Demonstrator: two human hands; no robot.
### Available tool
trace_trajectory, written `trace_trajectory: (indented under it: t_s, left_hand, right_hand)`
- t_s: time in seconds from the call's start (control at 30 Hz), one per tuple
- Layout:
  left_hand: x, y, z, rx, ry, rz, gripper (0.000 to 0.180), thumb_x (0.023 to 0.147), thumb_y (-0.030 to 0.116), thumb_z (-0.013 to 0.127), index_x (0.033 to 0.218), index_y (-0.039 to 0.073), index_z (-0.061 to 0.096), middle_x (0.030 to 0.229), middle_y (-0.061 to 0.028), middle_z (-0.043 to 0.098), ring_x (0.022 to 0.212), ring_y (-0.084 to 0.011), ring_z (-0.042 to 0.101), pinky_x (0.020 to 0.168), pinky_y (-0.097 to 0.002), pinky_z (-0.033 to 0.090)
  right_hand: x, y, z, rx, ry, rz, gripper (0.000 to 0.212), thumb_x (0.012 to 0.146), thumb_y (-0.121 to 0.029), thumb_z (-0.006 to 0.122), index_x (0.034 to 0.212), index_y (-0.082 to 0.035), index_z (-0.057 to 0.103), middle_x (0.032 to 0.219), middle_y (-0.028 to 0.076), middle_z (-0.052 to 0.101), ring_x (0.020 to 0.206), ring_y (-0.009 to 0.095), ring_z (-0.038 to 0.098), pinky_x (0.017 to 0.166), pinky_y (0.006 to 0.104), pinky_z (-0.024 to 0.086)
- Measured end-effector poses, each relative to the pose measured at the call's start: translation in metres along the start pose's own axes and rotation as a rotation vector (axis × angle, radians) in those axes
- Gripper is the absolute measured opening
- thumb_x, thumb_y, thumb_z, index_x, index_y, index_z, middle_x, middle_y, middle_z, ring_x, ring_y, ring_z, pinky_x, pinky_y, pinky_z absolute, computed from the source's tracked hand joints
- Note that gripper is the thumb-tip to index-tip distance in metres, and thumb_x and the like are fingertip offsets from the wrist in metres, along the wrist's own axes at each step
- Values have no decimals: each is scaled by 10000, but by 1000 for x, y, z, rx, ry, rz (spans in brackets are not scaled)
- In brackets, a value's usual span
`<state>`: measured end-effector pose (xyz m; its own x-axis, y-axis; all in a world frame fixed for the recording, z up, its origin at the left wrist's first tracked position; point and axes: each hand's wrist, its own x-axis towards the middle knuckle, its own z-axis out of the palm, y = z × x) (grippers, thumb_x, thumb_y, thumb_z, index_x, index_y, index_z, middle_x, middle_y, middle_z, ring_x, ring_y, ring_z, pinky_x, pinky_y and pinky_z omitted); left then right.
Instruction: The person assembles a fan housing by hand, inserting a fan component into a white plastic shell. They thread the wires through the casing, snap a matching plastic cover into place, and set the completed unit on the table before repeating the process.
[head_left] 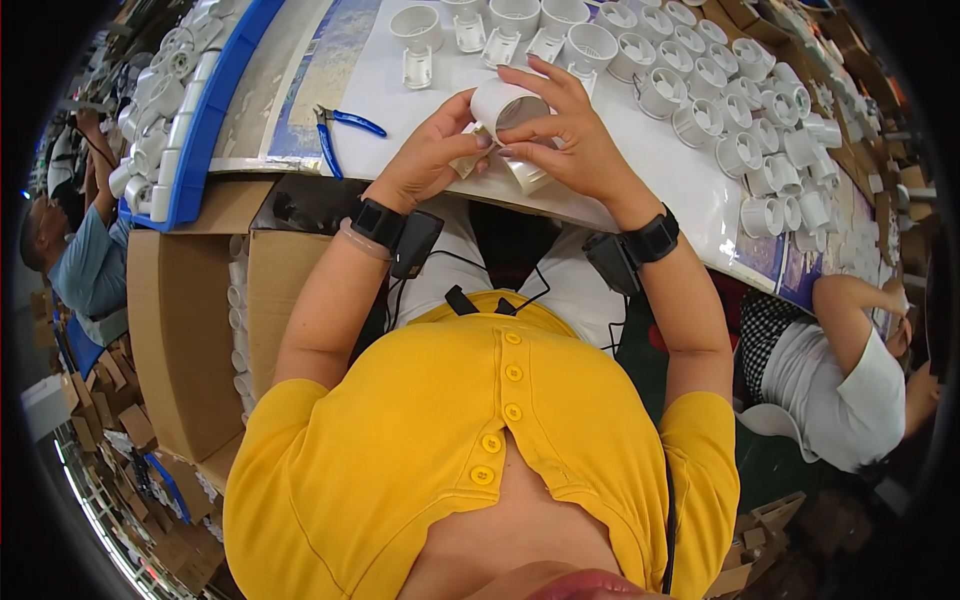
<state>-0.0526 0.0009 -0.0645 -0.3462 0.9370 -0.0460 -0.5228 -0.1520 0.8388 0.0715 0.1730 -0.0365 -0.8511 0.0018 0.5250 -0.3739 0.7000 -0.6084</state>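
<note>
Both hands are at the table's near edge, around a white round plastic cup point(492, 97) tilted on its side with its open end toward the right. My left hand point(430, 150) grips it from the left, thumb and fingers bent near its lower rim. My right hand point(575, 130) has its fingers over the top and right rim, with the thumb below. A smaller white plastic piece point(463, 163) shows by my left fingertips; whether it is joined to the cup I cannot tell. Another white part point(530, 178) shows under my right hand.
Blue-handled cutting pliers point(335, 135) lie left of my hands. A row of white cups with bracket pieces point(417, 66) stands beyond, and many cups point(700, 118) fill the right. A blue bin point(190, 190) and cardboard box point(185, 340) stand left. People sit at both sides.
</note>
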Motion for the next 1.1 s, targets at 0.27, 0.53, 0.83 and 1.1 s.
trace_trajectory:
  t_s: [0.27, 0.53, 0.83, 1.1]
  left_hand:
    - [0, -1, -3, -40, -19, -10, 580, 856, 38, 599, 1379, 61, 349, 1202, -53, 499, 950, -128, 546, 711, -251, 473]
    - [-1, -3, -1, -23, 58, 27, 562, 861, 37, 596, 1368, 64, 355, 1191, -54, 502, 927, -131, 544, 703, -254, 470]
    - [1, -3, 2, -11, 82, 49, 523, 856, 33, 606, 1330, 71, 388, 1184, -44, 508, 919, -129, 541, 664, -261, 463]
    - [-5, 16, 15, -137, -3, 144, 495, 855, 38, 612, 1304, 72, 407, 1134, -34, 540, 923, -121, 540, 640, -259, 453]
  right_hand:
    - [3, -1, 0, 27, -33, 42, 151, 716, -135, 766, 861, -177, 755, 1386, 7, 480, 1353, 319, 288, 1085, 432, 279]
    - [1, -6, 8, -59, 91, 156, 149, 734, -136, 751, 882, -156, 750, 1357, 38, 499, 1344, 320, 299, 1081, 415, 283]
    - [-5, -8, 20, -230, 198, -17, 246, 733, -187, 758, 966, -131, 702, 1315, 92, 513, 1268, 345, 381, 1038, 418, 338]
    - [-24, -15, 11, 825, 379, 451, 441, 787, -148, 714, 1179, -42, 542, 1297, 138, 509, 1231, 297, 446, 1020, 390, 358]
